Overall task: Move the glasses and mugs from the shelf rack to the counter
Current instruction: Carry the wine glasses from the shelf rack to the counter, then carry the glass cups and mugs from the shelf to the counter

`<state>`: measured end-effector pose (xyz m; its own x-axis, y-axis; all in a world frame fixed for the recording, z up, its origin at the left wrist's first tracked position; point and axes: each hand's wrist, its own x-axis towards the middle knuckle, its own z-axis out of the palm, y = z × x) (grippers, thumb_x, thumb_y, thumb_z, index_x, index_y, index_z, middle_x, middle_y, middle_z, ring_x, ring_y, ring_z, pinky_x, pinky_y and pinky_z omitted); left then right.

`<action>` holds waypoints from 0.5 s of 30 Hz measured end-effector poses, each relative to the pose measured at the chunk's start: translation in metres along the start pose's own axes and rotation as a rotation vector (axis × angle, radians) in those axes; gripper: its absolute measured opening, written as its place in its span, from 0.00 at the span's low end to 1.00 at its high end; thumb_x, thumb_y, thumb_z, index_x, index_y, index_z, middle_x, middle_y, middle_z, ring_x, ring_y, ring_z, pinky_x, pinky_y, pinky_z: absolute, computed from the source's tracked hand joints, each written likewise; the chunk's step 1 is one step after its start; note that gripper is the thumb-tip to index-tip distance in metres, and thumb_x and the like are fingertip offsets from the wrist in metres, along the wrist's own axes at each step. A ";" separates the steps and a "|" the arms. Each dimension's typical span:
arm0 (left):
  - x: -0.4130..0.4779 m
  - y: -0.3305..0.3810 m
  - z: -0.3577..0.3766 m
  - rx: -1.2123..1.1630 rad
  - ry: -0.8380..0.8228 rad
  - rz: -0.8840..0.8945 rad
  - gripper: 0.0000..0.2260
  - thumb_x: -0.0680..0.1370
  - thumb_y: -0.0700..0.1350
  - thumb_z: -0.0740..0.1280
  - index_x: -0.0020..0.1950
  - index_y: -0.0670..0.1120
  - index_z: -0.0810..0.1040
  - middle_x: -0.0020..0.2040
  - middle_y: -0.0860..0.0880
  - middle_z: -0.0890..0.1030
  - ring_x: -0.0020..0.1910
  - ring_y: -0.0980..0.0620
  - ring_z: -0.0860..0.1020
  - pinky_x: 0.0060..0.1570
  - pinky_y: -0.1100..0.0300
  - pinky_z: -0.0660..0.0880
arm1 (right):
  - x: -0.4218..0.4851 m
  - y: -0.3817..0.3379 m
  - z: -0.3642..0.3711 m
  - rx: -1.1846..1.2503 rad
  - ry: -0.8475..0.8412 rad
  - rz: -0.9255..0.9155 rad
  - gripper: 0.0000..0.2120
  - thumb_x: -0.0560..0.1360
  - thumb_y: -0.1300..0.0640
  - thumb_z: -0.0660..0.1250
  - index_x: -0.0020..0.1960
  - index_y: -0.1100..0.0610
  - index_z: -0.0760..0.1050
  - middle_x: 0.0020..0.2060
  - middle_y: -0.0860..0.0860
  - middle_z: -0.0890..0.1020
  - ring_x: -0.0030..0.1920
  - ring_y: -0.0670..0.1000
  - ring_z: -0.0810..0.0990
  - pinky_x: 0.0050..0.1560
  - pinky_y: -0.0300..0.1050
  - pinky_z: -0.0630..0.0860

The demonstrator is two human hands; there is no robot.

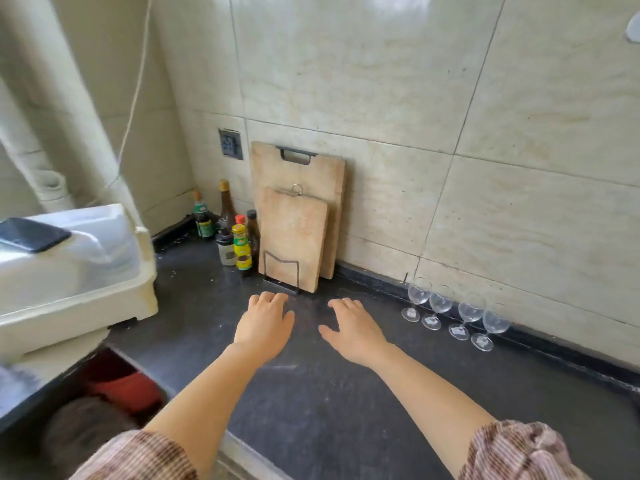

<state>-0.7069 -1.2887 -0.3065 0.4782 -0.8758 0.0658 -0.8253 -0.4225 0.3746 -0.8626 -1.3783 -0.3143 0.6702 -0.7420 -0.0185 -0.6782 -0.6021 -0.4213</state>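
A dark counter (pixel 311 410) runs along a tiled wall, with two boards (pixel 294 237) leaning at the far side and bottles (pixel 239 244) to their left. I hold both hands palm-down over the middle of the counter: left hand (pixel 265 323) and right hand (pixel 353 332) are empty, fingers loosely spread and slightly curled, gripping nothing. Whether the palms touch the surface or hover just above it cannot be determined. Four glasses (pixel 453 315) stand upright on their stems in a row at the right, close to the wall, well apart from the fingers; the row runs from far-left to near-right. The right hand is the nearer one to them. No shelf rack and no mugs are visible, so any next pickup lies outside this view. A pale tub (pixel 79 278) at the left is cut off by the edge, and its contents are unclear.
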 end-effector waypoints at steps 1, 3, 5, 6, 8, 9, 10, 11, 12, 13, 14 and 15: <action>-0.018 -0.023 -0.015 0.009 0.025 -0.030 0.19 0.80 0.51 0.56 0.71 0.48 0.66 0.68 0.47 0.70 0.68 0.45 0.63 0.57 0.51 0.72 | -0.005 -0.027 0.007 -0.003 -0.015 -0.036 0.27 0.78 0.45 0.61 0.73 0.56 0.62 0.68 0.52 0.70 0.68 0.54 0.65 0.64 0.52 0.69; -0.055 -0.068 -0.046 0.028 0.077 -0.089 0.19 0.80 0.51 0.56 0.70 0.48 0.67 0.68 0.46 0.70 0.67 0.45 0.64 0.56 0.51 0.72 | -0.016 -0.084 0.023 -0.013 -0.036 -0.113 0.27 0.78 0.45 0.61 0.73 0.56 0.62 0.68 0.53 0.69 0.69 0.54 0.65 0.65 0.52 0.68; -0.096 -0.111 -0.076 0.037 0.126 -0.154 0.19 0.80 0.51 0.57 0.70 0.47 0.67 0.67 0.45 0.71 0.67 0.44 0.64 0.57 0.50 0.71 | -0.030 -0.140 0.039 -0.024 -0.051 -0.195 0.27 0.78 0.46 0.62 0.72 0.56 0.63 0.68 0.53 0.69 0.69 0.55 0.64 0.65 0.53 0.68; -0.117 -0.132 -0.089 0.039 0.152 -0.188 0.19 0.80 0.51 0.57 0.70 0.47 0.68 0.66 0.44 0.71 0.67 0.43 0.64 0.58 0.49 0.70 | -0.038 -0.168 0.047 -0.026 -0.062 -0.237 0.27 0.78 0.46 0.62 0.72 0.56 0.63 0.69 0.54 0.69 0.69 0.55 0.64 0.65 0.53 0.68; -0.161 -0.173 -0.114 0.048 0.206 -0.258 0.19 0.79 0.51 0.58 0.68 0.46 0.69 0.65 0.43 0.72 0.66 0.42 0.65 0.61 0.47 0.69 | -0.052 -0.222 0.067 -0.025 -0.098 -0.330 0.27 0.77 0.47 0.62 0.72 0.57 0.63 0.69 0.54 0.69 0.70 0.55 0.64 0.65 0.53 0.68; -0.183 -0.193 -0.126 0.060 0.231 -0.296 0.18 0.79 0.50 0.59 0.68 0.46 0.70 0.65 0.43 0.72 0.66 0.41 0.65 0.62 0.47 0.68 | -0.060 -0.250 0.077 -0.029 -0.117 -0.382 0.27 0.77 0.47 0.62 0.72 0.57 0.63 0.68 0.55 0.69 0.69 0.56 0.64 0.65 0.53 0.69; -0.205 -0.213 -0.138 0.076 0.254 -0.336 0.18 0.79 0.50 0.59 0.67 0.46 0.71 0.65 0.42 0.72 0.66 0.41 0.66 0.63 0.47 0.68 | -0.067 -0.277 0.087 -0.036 -0.131 -0.434 0.27 0.77 0.47 0.62 0.71 0.58 0.64 0.67 0.56 0.70 0.68 0.56 0.65 0.64 0.54 0.69; -0.226 -0.232 -0.151 0.096 0.274 -0.379 0.18 0.79 0.50 0.59 0.66 0.45 0.71 0.64 0.42 0.73 0.66 0.40 0.66 0.63 0.47 0.68 | -0.075 -0.304 0.096 -0.042 -0.138 -0.485 0.27 0.77 0.47 0.62 0.71 0.59 0.64 0.66 0.56 0.71 0.67 0.57 0.66 0.64 0.54 0.69; -0.245 -0.250 -0.164 0.118 0.290 -0.422 0.17 0.79 0.50 0.59 0.65 0.45 0.72 0.63 0.41 0.73 0.65 0.40 0.67 0.63 0.47 0.68 | -0.082 -0.331 0.105 -0.047 -0.141 -0.533 0.27 0.76 0.47 0.62 0.70 0.59 0.65 0.65 0.56 0.71 0.67 0.57 0.66 0.64 0.54 0.69; -0.265 -0.267 -0.176 0.143 0.302 -0.464 0.17 0.79 0.50 0.58 0.65 0.45 0.72 0.62 0.40 0.74 0.64 0.39 0.67 0.63 0.47 0.68 | -0.090 -0.357 0.113 -0.049 -0.143 -0.582 0.27 0.76 0.47 0.63 0.70 0.60 0.65 0.65 0.56 0.72 0.67 0.58 0.66 0.65 0.53 0.68; -0.284 -0.284 -0.188 0.167 0.312 -0.504 0.17 0.79 0.50 0.58 0.65 0.45 0.72 0.62 0.40 0.74 0.64 0.39 0.68 0.63 0.48 0.67 | -0.097 -0.383 0.121 -0.051 -0.145 -0.631 0.26 0.76 0.47 0.63 0.69 0.60 0.66 0.64 0.56 0.72 0.67 0.58 0.67 0.65 0.53 0.68; -0.303 -0.301 -0.200 0.191 0.326 -0.541 0.17 0.79 0.50 0.58 0.65 0.45 0.72 0.62 0.40 0.74 0.64 0.39 0.68 0.63 0.48 0.67 | -0.103 -0.409 0.130 -0.054 -0.147 -0.681 0.26 0.76 0.47 0.64 0.68 0.60 0.66 0.63 0.57 0.73 0.66 0.58 0.68 0.65 0.52 0.67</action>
<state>-0.5434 -0.8492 -0.2542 0.8823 -0.4250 0.2022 -0.4670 -0.8436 0.2649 -0.6154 -1.0173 -0.2576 0.9828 -0.1488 0.1094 -0.1042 -0.9358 -0.3368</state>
